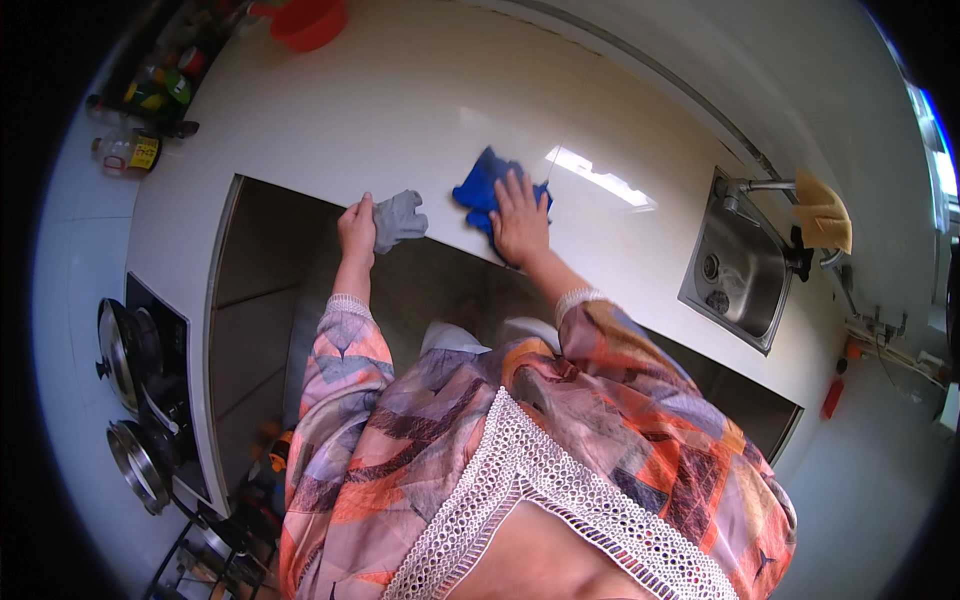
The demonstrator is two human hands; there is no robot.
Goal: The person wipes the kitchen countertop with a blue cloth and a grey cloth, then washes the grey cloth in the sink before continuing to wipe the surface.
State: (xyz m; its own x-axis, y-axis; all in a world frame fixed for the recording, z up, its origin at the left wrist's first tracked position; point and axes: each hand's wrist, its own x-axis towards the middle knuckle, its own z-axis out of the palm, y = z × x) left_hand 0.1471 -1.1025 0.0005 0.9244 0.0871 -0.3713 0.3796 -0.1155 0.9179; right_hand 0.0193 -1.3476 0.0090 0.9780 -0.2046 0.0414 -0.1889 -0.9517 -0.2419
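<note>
My left hand [356,229] pinches a crumpled grey cloth [400,220] between thumb and fingers at the front edge of the pale countertop [337,135]. To its right, my right hand [522,217] lies flat on a blue cloth [478,186], pressing it against the counter with the fingers slightly apart. The blue cloth is bunched and spreads out past the fingers, mostly to the left. Part of it is hidden under the palm.
At right, a stainless steel sink [739,262] with a faucet [757,185] is set in the counter; a tan cloth [823,214] hangs behind. A red plastic dipper [309,24] and bottles [127,152] stand far left. Pans [139,465] are by the cooktop [176,337].
</note>
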